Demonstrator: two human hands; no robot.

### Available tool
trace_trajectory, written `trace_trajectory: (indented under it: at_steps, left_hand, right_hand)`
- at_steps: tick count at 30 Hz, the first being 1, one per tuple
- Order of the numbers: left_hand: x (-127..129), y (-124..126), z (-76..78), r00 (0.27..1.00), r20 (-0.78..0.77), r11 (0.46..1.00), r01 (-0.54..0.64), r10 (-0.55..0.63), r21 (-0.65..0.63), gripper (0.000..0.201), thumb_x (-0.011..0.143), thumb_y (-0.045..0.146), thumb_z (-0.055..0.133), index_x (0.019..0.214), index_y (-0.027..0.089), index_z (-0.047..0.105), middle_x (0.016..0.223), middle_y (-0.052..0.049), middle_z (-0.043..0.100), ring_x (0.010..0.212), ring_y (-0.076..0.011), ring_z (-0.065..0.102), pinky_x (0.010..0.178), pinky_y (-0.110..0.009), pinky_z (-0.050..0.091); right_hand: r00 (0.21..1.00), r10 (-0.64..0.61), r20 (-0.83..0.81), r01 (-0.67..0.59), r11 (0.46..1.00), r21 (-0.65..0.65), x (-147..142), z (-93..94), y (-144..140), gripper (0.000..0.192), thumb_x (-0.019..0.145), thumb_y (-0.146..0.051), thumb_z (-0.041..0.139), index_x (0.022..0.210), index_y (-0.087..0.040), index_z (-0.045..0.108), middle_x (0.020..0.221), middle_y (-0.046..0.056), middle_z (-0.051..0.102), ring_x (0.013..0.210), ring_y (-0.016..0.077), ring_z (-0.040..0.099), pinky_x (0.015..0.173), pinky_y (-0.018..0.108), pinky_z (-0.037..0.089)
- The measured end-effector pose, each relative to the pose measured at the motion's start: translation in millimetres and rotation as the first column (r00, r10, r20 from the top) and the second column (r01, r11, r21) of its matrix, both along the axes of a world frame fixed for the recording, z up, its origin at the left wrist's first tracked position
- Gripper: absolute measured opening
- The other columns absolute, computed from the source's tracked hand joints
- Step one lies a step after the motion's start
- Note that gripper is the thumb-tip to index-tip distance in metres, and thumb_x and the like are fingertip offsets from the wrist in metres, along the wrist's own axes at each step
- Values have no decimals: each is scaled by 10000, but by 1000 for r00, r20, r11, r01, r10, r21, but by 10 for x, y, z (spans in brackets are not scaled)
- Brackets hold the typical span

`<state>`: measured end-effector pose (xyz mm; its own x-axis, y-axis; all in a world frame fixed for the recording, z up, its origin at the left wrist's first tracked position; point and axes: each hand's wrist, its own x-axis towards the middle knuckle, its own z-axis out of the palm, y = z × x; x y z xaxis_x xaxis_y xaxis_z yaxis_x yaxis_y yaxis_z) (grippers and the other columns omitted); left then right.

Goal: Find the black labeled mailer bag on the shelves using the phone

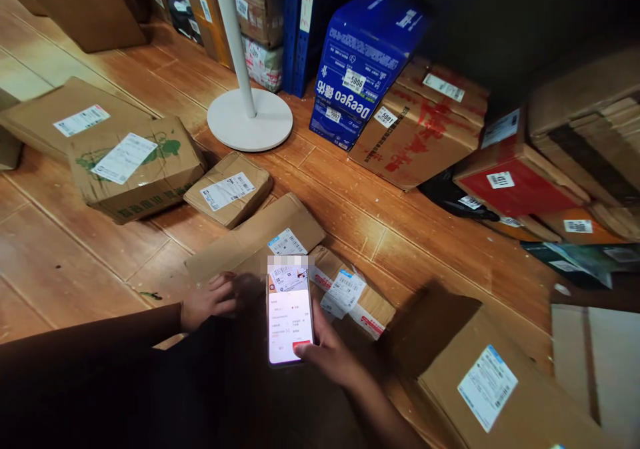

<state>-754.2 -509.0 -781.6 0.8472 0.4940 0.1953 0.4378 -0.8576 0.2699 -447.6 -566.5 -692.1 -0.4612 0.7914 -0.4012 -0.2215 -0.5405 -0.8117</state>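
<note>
My right hand [333, 352] is closed around a smartphone [289, 325], its thumb resting low on the lit screen near a red button. The screen shows a label image above a white panel of text. To the left, my left hand [213, 299] holds nothing I can see; its fingers are loosely bent and slightly apart beside my dark clothing. Beyond the phone lies a long cardboard box [265, 232] with a shipping label. A smaller parcel with red-and-white tape [370, 315] lies just right of the phone, partly behind my right hand.
Labelled cartons lie on the wooden floor [165, 255]: a green-printed box [137, 169], a small box [227, 192] and a large one [505, 375] at lower right. A white stand base [250, 122] stands before a blue box [360, 69]. Stacked parcels [520, 175] line the right.
</note>
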Motion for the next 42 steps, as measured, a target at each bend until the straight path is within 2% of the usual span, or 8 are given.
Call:
trace_trajectory:
  at_steps: [8, 13, 16, 20, 22, 25, 37, 42]
  left_hand:
    - [-367, 164, -28, 999, -4, 996, 31, -32, -81, 360, 928, 464, 421, 1103, 209, 606, 1017, -92, 570, 1106, -278, 471, 1055, -520, 361]
    - [-597, 300, -74, 998, 40, 999, 44, -45, 16, 631, 827, 664, 525, 1256, 202, 544, 1126, -121, 604, 1205, -300, 475, 1122, -546, 277]
    - [-713, 350, -122, 1000, 15, 999, 13, -14, 41, 672, 823, 664, 533, 1317, 209, 500, 1160, -137, 598, 1221, -300, 476, 1130, -562, 262]
    - [-786, 378, -192, 1000, -20, 1000, -17, 17, 26, 648, 821, 624, 574, 1325, 224, 495, 1201, -147, 594, 1187, -289, 503, 1123, -588, 263]
    - [-795, 384, -222, 1000, -12, 1000, -21, 21, 13, 650, 813, 614, 594, 1322, 221, 498, 1221, -155, 589, 1184, -292, 508, 1118, -599, 263]
    - [-795, 384, -247, 1000, 2, 1000, -21, 22, -20, 642, 811, 601, 605, 1319, 219, 506, 1227, -159, 592, 1187, -296, 518, 1115, -609, 261]
    - [-772, 390, -247, 999, -1, 998, -37, 37, -46, 615, 814, 617, 592, 1284, 223, 542, 1214, -154, 599, 1177, -287, 528, 1109, -590, 277]
    - [-793, 388, -274, 999, -15, 998, -45, 44, -45, 608, 814, 631, 582, 1269, 228, 555, 1221, -142, 596, 1169, -279, 528, 1110, -573, 280]
  right_hand:
    - [999, -23, 40, 22, 999, 30, 1, -31, -31, 718, 694, -241, 640, 1365, -263, 388, 1384, 67, 547, 1300, 301, 463, 1082, 508, 338]
    - [979, -124, 159, 106, 987, 117, 178, -59, -79, 794, 770, -354, 638, 1458, -242, 258, 1471, 99, 464, 1410, 281, 340, 1142, 489, 285]
    - [941, -219, 257, 197, 974, 110, 358, -67, -72, 830, 794, -400, 653, 1474, -243, 203, 1491, 123, 421, 1386, 300, 381, 1148, 510, 284]
    - [921, -318, 225, 313, 948, 56, 517, 8, 1, 888, 793, -426, 687, 1474, -301, 130, 1297, 117, 582, 1065, 309, 634, 775, 472, 596]
    - [906, -374, 199, 368, 927, 66, 537, 66, 33, 864, 779, -409, 714, 1450, -311, 178, 1169, 89, 639, 909, 275, 665, 595, 384, 611]
    - [882, -437, 176, 432, 900, 67, 522, 131, 47, 804, 759, -380, 741, 1399, -316, 259, 1144, 69, 640, 858, 243, 656, 549, 338, 602]
    - [917, -340, 209, 346, 938, 8, 432, 102, -2, 986, 741, -488, 727, 1481, -321, 99, 1368, 136, 534, 1000, 331, 647, 581, 406, 596]
    - [924, -335, 182, 341, 940, -3, 401, 118, 14, 1037, 753, -459, 726, 1498, -322, 18, 1289, 123, 597, 934, 314, 671, 569, 402, 596]
